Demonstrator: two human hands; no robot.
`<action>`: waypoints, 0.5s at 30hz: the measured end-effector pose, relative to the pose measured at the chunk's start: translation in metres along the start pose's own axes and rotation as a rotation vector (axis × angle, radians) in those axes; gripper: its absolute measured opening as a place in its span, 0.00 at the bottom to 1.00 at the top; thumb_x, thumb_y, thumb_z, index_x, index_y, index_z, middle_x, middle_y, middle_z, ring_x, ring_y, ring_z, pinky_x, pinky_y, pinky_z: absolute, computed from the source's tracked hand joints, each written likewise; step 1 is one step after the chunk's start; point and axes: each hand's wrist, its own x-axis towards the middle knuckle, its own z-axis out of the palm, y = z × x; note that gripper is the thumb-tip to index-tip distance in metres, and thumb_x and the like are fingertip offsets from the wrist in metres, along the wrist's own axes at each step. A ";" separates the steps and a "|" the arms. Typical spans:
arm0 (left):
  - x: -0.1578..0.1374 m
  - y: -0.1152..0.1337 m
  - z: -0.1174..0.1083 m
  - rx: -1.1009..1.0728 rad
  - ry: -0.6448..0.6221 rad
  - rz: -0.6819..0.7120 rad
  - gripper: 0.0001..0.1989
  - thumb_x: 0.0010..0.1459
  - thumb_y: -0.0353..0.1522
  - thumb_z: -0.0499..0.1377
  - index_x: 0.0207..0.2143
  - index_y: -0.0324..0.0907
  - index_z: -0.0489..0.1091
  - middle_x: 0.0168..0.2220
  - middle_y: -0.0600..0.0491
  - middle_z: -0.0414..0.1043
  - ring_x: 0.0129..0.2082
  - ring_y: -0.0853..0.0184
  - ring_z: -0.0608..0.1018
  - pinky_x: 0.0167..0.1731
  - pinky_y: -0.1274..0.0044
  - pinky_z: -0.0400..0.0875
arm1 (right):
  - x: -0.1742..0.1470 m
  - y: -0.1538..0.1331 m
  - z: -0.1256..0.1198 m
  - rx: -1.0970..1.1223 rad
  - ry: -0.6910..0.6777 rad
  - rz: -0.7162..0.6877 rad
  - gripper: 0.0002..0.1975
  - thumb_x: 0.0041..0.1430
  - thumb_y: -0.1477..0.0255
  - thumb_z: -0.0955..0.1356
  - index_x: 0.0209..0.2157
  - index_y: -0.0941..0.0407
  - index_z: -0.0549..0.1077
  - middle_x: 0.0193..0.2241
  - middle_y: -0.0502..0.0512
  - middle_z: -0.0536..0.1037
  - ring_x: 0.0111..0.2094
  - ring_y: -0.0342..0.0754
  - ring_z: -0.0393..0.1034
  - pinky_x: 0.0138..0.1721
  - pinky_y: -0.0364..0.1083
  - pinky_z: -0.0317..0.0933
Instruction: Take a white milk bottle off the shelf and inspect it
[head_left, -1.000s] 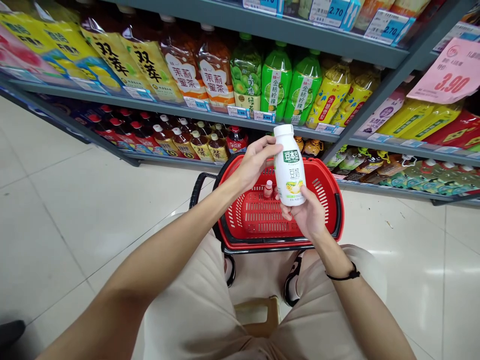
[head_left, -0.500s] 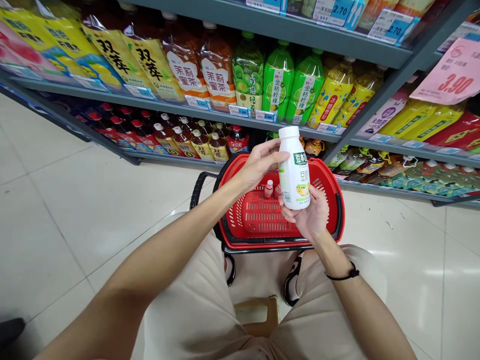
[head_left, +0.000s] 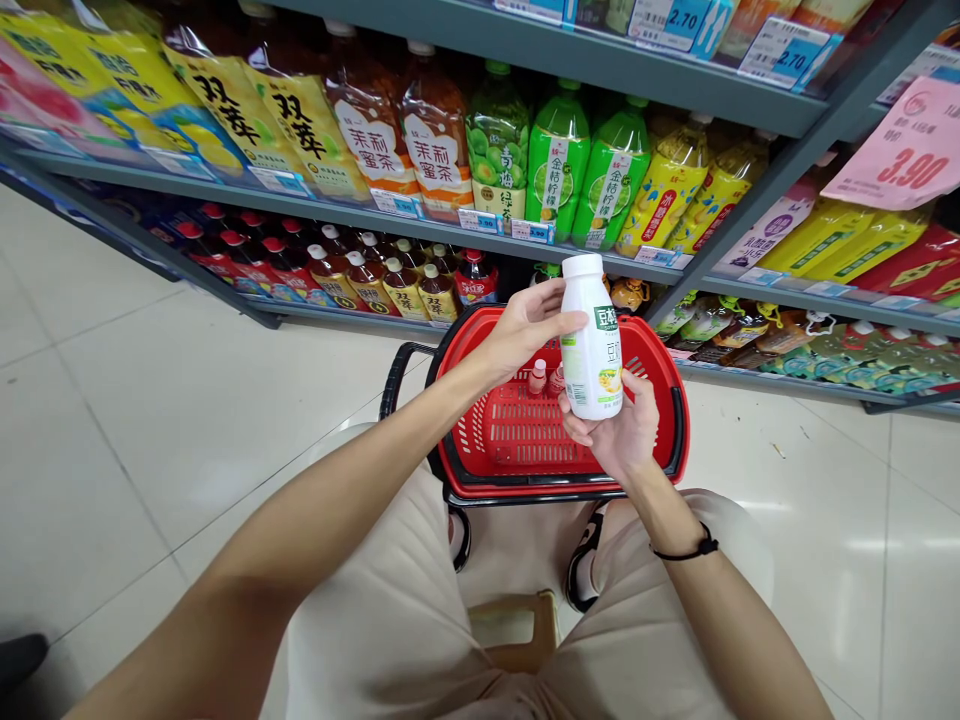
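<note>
We grip white plastic soy-milk bottle [head_left: 592,345], left hand [head_left: 525,330] at neck, right hand [head_left: 619,435] under base, above red plastic basket [head_left: 660,360] rim; open floor left; label has turned further right.

A bottle [head_left: 592,340] is held upright at frame centre, directly above a basket [head_left: 670,440]. It is gripped near the top by the left hand [head_left: 525,330] and cupped from below by the right hand [head_left: 622,435]. Two small bottles [head_left: 537,376] are seen standing inside the basket. Behind the basket, stocked shelves [head_left: 420,225] are spread across the upper frame. A stool [head_left: 517,625] is placed at lower centre, on the floor [head_left: 150,420].
</note>
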 end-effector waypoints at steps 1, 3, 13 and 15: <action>0.000 0.000 0.000 0.007 0.002 0.004 0.30 0.50 0.44 0.76 0.51 0.39 0.77 0.54 0.42 0.80 0.54 0.57 0.81 0.55 0.70 0.75 | 0.000 0.000 0.000 0.003 0.004 0.001 0.30 0.58 0.46 0.65 0.47 0.57 0.73 0.28 0.56 0.79 0.18 0.44 0.58 0.19 0.44 0.46; 0.000 -0.001 0.000 0.027 0.012 0.007 0.30 0.49 0.44 0.76 0.50 0.39 0.77 0.54 0.43 0.80 0.54 0.58 0.81 0.55 0.70 0.75 | 0.000 0.001 0.000 0.009 0.009 0.002 0.30 0.58 0.46 0.65 0.47 0.57 0.73 0.27 0.56 0.79 0.18 0.43 0.58 0.19 0.44 0.46; 0.002 -0.003 -0.001 0.058 0.040 0.025 0.30 0.48 0.44 0.77 0.49 0.39 0.77 0.53 0.43 0.81 0.53 0.58 0.81 0.57 0.68 0.74 | 0.005 0.006 -0.001 -0.024 0.061 -0.095 0.28 0.61 0.47 0.66 0.46 0.58 0.75 0.31 0.57 0.80 0.20 0.45 0.64 0.17 0.44 0.54; 0.002 -0.004 -0.001 0.051 0.066 0.028 0.30 0.48 0.43 0.78 0.50 0.38 0.77 0.51 0.43 0.81 0.52 0.58 0.82 0.55 0.69 0.75 | 0.008 0.008 -0.002 -0.061 0.109 -0.185 0.26 0.62 0.50 0.68 0.47 0.58 0.75 0.33 0.57 0.81 0.22 0.45 0.67 0.17 0.44 0.57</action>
